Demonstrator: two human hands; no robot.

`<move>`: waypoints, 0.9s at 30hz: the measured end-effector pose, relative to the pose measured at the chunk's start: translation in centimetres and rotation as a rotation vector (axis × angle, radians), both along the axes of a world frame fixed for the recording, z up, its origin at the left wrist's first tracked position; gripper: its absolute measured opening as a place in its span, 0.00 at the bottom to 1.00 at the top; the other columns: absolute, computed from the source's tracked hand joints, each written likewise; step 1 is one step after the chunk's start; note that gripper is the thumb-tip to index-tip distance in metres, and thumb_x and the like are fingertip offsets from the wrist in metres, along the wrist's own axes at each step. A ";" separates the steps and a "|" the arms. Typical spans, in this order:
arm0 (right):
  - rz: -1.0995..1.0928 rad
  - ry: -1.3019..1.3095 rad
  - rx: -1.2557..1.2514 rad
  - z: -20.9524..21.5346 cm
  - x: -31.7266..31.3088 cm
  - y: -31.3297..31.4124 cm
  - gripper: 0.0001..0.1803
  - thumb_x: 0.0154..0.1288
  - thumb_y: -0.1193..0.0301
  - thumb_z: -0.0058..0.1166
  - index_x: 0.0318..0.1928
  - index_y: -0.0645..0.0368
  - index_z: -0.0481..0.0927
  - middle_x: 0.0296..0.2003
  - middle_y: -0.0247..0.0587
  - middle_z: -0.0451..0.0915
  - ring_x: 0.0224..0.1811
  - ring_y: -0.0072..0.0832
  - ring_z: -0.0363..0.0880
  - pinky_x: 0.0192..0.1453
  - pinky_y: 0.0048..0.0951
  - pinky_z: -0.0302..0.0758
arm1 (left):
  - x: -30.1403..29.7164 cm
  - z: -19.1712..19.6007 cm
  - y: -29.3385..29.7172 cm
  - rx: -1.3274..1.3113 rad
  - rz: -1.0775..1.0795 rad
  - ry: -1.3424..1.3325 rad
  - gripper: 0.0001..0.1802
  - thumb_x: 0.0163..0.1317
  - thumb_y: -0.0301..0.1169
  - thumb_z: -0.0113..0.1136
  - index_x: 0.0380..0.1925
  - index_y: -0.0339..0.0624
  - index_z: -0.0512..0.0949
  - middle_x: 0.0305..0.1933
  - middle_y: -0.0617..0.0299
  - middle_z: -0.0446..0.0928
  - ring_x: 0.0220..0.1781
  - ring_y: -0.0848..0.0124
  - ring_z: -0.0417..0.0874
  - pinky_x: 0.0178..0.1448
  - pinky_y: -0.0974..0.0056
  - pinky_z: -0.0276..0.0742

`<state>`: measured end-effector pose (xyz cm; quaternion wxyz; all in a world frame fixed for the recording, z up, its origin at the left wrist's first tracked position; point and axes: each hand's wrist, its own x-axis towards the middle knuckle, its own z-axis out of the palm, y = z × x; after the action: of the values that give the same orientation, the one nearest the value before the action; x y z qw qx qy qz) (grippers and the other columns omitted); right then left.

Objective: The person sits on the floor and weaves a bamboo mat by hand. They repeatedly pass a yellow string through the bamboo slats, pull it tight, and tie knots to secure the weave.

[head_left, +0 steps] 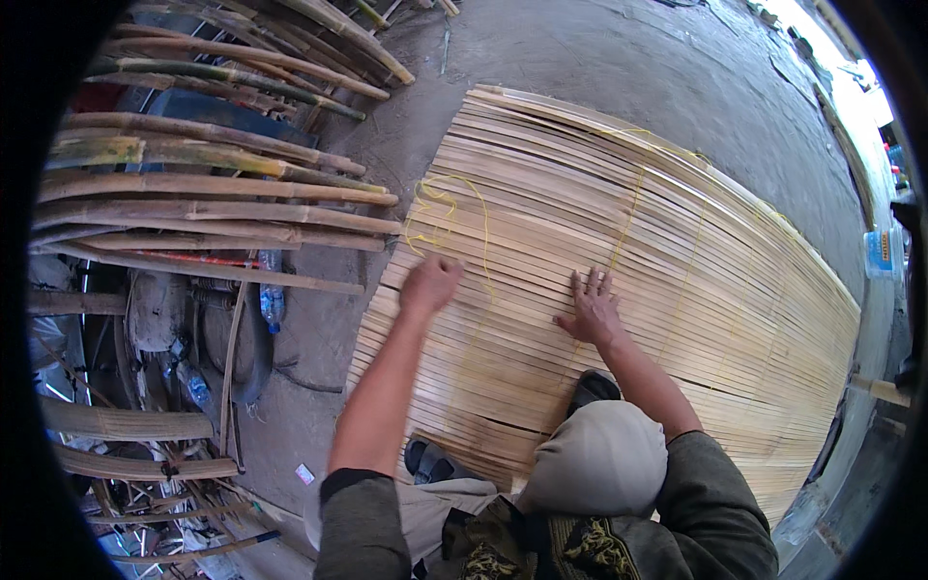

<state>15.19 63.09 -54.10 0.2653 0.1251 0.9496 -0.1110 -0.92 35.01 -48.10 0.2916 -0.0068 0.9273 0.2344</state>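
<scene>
Beneath both hands lies a wide mat of pale bamboo slats, set side by side. Thin yellow cord runs across the slats in lines, and a loose loop of it curls near the mat's left edge. My left hand is closed just below that loop, its fingers pinched together; what they hold, if anything, is too small to make out. Flat on the slats to the right rests my right hand, fingers spread, close to another line of cord.
Stacked bamboo poles fill the left side, their ends reaching toward the mat. Plastic bottles lie among them. A clear container with a blue label stands at the far right. My sandalled foot is on the mat's near edge.
</scene>
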 end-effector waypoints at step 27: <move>-0.004 0.009 -0.059 -1.3 0.8 1.0 0.62 0.57 0.36 0.65 0.82 0.50 0.48 0.81 0.66 0.38 0.81 0.72 0.34 0.74 0.74 0.55 | -9.4 21.7 4.6 0.973 0.126 0.501 0.13 0.72 0.42 0.63 0.41 0.44 0.80 0.31 0.67 0.78 0.27 0.80 0.72 0.34 0.69 0.71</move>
<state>15.96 64.09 -55.35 0.2644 0.1186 0.9468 -0.1403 -10.34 39.58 -26.42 0.0171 0.1294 0.7508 0.6474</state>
